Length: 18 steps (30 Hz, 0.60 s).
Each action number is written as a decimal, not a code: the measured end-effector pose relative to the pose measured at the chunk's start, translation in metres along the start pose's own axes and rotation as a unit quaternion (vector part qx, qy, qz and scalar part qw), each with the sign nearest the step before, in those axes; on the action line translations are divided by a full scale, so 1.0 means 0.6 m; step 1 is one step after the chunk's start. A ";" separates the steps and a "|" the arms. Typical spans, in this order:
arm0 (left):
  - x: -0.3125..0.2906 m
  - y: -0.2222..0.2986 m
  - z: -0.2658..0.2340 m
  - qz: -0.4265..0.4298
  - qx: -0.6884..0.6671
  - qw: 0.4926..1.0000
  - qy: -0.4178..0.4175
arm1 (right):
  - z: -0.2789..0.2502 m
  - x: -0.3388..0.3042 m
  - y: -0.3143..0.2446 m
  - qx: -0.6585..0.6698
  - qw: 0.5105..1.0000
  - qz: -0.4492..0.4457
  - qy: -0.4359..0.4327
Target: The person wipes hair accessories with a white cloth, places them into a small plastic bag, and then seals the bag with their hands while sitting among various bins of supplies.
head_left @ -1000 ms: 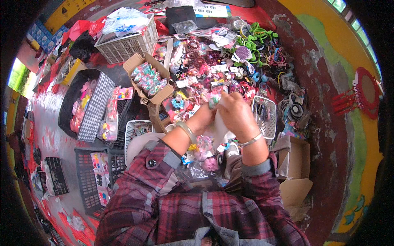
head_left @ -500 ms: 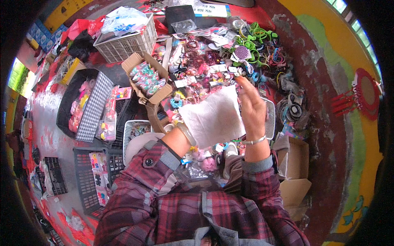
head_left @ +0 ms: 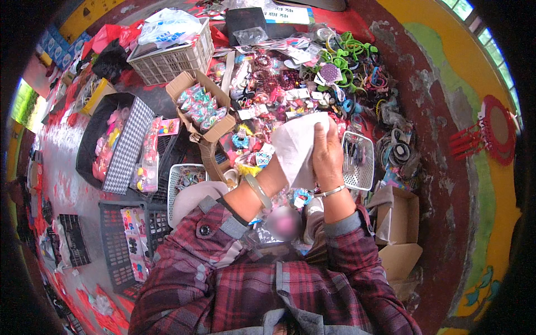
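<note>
A thin white cloth (head_left: 296,146) is bunched and folded between my two hands above the heap of small goods. My right hand (head_left: 328,153), with a silver bangle at the wrist, grips its right edge, the thumb lying upright along it. My left hand (head_left: 272,177) reaches in from the lower left, wearing a pale bangle. Its fingers are hidden behind the cloth, so their pose does not show. Beneath lies a pile of hair accessories (head_left: 273,84), many on cards or in small bags.
An open cardboard box (head_left: 228,124) of bagged trinkets stands left of the pile. White baskets flank my hands, one on the right (head_left: 365,181), one on the left (head_left: 171,195). A grey crate (head_left: 167,66) stands at the back; an empty-looking carton (head_left: 405,223) sits at right.
The cloth, spread flat before, is now folded and bunched. My left hand has moved right toward my right hand, which has shifted slightly left and closed on the edge.
</note>
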State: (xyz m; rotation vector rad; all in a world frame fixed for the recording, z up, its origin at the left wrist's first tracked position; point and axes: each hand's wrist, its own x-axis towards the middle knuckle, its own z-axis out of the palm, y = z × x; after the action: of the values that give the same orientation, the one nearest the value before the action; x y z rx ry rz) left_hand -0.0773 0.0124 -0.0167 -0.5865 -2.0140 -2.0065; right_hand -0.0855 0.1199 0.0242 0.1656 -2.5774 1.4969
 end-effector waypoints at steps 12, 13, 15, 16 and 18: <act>-0.028 0.003 0.011 -0.023 -0.135 0.990 -0.025 | -0.017 0.016 0.014 0.289 0.954 0.026 0.080; -0.028 0.007 0.009 0.039 -0.002 0.999 -0.020 | -0.019 0.016 0.016 0.320 0.945 0.036 0.057; -0.028 0.010 0.010 -0.013 -0.045 0.999 0.002 | -0.029 0.015 0.023 0.380 0.923 0.056 0.012; -0.028 0.012 0.009 -0.039 -0.065 0.997 0.012 | -0.030 0.015 0.024 0.410 0.910 0.065 -0.011; -0.026 0.022 -0.002 -0.049 -0.080 0.996 0.002 | -0.024 0.022 0.022 0.310 0.950 0.043 -0.003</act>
State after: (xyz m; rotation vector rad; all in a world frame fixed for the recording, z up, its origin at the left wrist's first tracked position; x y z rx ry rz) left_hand -0.0580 0.0093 -0.0116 -0.5251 -1.9270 -2.2396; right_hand -0.0998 0.1389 0.0226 0.1275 -2.0477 2.2917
